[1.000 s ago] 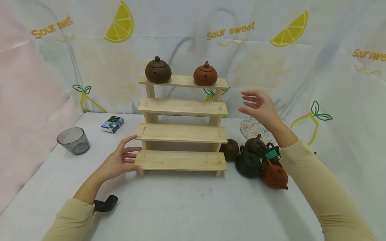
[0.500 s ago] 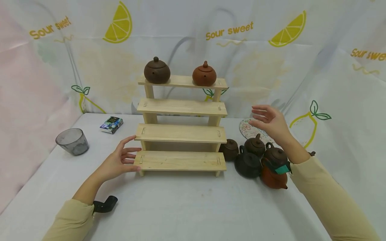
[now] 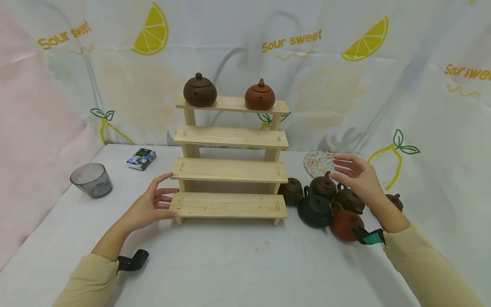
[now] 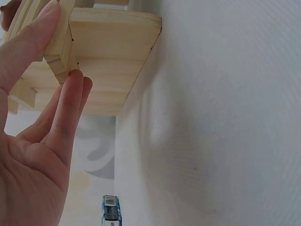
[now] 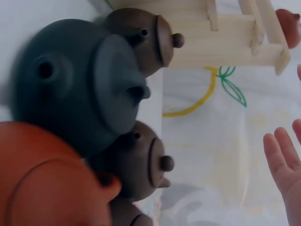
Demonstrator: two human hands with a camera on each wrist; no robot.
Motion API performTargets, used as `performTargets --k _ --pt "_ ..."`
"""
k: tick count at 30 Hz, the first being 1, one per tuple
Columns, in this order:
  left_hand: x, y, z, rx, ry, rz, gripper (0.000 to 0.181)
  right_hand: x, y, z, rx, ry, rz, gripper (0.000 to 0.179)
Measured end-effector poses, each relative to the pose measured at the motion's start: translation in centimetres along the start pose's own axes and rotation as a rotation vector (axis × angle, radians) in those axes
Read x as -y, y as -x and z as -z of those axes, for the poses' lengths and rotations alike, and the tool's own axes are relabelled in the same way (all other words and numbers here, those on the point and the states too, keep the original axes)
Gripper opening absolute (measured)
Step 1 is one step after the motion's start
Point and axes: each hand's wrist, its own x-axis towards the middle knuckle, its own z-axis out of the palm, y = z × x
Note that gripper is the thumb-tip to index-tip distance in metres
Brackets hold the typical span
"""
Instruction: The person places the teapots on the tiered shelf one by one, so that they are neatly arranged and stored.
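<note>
My left hand (image 3: 147, 209) grips the left end of a pale wooden four-step display stand (image 3: 230, 204). In the left wrist view the thumb (image 4: 35, 35) lies on the board and a fingertip touches its other side. My right hand (image 3: 356, 177) is in the air over a group of teapots, holding nothing, its fingers loosely bent. Under and beside it are a dark brown teapot (image 3: 323, 186), another brown teapot (image 3: 348, 200), a black teapot (image 3: 315, 211) and a reddish-orange teapot (image 3: 343, 221). A brown teapot (image 3: 293, 190) stands against the stand's right side.
On the top step sit a dark brown teapot (image 3: 200, 91) and a reddish teapot (image 3: 260, 96). A grey glass cup (image 3: 92, 181) and a small patterned box (image 3: 142, 159) are at the left. A round patterned mat (image 3: 316, 164) lies behind the teapots; one brown teapot (image 3: 395, 201) is behind the right wrist.
My right hand has moved down and to the right, from beside the upper steps to over the teapots. The left hand has stayed on the stand.
</note>
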Motion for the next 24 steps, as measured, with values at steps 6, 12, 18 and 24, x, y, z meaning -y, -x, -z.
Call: performTargets --k 6,12,18,24 --pt "-0.1 0.0 0.0 0.001 0.004 0.001 0.108 -0.7 2.2 0.7 -0.012 0.069 -0.069 0.039" --pt "-0.1 0.0 0.1 0.005 0.004 0.004 0.108 -1.5 4.2 1.5 -0.011 0.096 -0.146 0.038" --pt "-0.1 -0.1 0.0 0.007 0.009 0.002 0.107 -2.4 5.8 2.1 -0.016 0.071 -0.188 0.037" --pt "-0.2 -0.1 0.0 0.006 -0.002 0.011 0.108 -3.2 7.3 2.4 0.001 0.165 -0.229 0.039"
